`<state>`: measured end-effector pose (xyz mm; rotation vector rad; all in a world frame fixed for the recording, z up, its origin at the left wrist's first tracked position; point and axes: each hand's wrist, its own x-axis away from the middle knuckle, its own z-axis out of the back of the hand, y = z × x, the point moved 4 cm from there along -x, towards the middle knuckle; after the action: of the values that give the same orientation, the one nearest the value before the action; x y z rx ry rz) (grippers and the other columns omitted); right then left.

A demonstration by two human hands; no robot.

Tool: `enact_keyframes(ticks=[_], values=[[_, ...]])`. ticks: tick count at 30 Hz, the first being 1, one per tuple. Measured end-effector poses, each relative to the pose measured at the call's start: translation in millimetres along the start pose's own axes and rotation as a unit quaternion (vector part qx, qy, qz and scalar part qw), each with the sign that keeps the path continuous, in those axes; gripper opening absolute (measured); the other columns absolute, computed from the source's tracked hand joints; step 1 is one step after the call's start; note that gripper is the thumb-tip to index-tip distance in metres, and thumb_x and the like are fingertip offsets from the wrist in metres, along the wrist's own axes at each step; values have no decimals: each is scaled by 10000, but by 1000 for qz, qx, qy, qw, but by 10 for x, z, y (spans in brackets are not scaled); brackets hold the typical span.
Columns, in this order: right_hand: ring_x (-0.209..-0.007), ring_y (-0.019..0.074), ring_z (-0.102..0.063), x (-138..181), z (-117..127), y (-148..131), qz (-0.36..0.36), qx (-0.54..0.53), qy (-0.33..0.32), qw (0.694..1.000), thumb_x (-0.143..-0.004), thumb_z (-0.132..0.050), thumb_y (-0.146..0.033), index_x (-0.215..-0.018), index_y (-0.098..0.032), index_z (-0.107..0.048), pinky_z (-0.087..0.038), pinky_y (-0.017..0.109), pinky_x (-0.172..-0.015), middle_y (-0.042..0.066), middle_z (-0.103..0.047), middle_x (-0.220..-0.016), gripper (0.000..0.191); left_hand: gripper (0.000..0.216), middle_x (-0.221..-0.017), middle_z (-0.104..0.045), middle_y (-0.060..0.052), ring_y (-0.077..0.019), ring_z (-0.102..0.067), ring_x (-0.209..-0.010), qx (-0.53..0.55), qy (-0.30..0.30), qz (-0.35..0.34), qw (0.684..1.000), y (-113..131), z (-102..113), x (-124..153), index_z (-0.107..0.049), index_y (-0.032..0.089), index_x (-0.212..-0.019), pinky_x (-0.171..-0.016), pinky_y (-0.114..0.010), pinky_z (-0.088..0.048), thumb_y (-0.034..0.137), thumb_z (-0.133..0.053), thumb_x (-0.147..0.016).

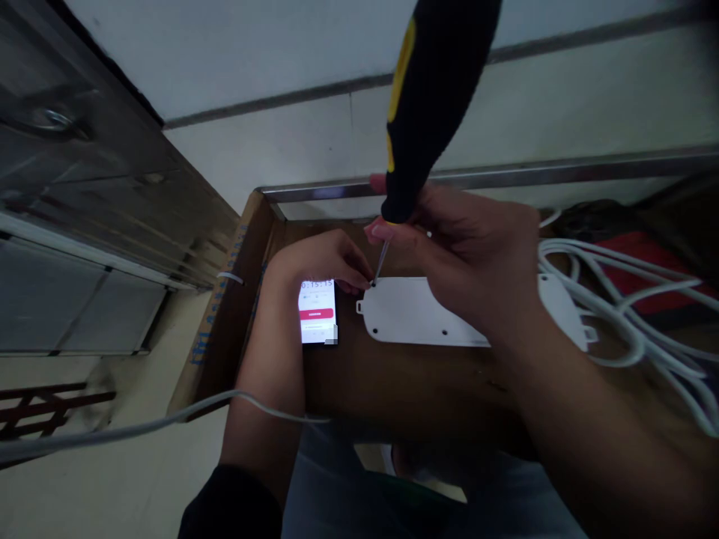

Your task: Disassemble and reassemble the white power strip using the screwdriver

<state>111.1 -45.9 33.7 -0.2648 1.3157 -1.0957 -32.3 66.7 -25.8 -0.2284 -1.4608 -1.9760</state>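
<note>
My right hand [460,239] is closed around a screwdriver [435,97] with a black and yellow handle. Its thin metal shaft points down, and the tip meets a corner screw hole of a white power strip [404,311]. The strip lies with its screw-hole side up, partly hidden behind my right hand and forearm. Beside that corner, my left hand [337,258] has thumb and finger pinched close together near the screwdriver tip. Whatever they may hold is too small to make out.
A lit phone [317,314] lies under my left wrist on the wooden table [393,382]. Coiled white cable [634,299] fills the right side, near a red and dark item [651,269]. Another pale cable [168,419] crosses my left forearm. A metal rail [505,174] borders the back.
</note>
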Motion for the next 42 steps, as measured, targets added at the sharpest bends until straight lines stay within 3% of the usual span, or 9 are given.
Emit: enact_keyframes(ticks=[5,13,20,30,38,42], values=[[-985,140,-738,14,-31,91,-55,-63,-26,996,-962,-642,-396,-1278,-215,-670,-632,329,-957,7,-749,-1051,365,115,-751,-771,-49,-143,-728,-711,-8,-13,-3,1000,-17,1,-16,-799,119,-859,-689,-225,-592,201,-778,-782],[-940,135,-744,33,-63,42,-72,-101,4,992,-944,-667,-369,-1169,-243,-664,-633,339,-940,-24,-744,-999,258,101,-747,-769,-54,-149,-728,-708,11,-7,-5,1000,-33,-1,-28,-789,114,-840,-689,-233,-599,186,-784,-769],[-936,106,-734,34,-39,21,-68,-77,-2,995,-946,-671,-395,-1199,-220,-656,-612,285,-897,-16,-745,-1016,307,101,-764,-778,-29,-125,-741,-717,2,-7,-13,1000,-23,-7,-22,-783,134,-850,-693,-189,-587,200,-771,-774],[-924,129,-737,32,-60,-10,-65,-106,18,992,-926,-694,-364,-1168,-261,-663,-627,332,-905,-34,-725,-984,265,91,-748,-774,-28,-164,-747,-727,17,-6,-2,1000,-53,1,-14,-794,158,-817,-680,-231,-593,225,-789,-756],[-973,131,-738,60,-58,55,-49,-80,-12,996,-935,-675,-346,-1228,-278,-657,-625,306,-899,-23,-739,-1083,301,120,-777,-777,-37,-157,-744,-732,-9,2,-11,1000,-8,3,-6,-796,152,-875,-681,-229,-599,215,-785,-773],[-949,116,-733,65,-73,96,-49,-93,17,994,-893,-727,-348,-1189,-259,-661,-611,272,-852,-20,-735,-1094,316,109,-774,-777,-39,-161,-744,-725,-1,3,-5,1000,2,-8,-3,-788,144,-868,-684,-240,-601,192,-771,-771]])
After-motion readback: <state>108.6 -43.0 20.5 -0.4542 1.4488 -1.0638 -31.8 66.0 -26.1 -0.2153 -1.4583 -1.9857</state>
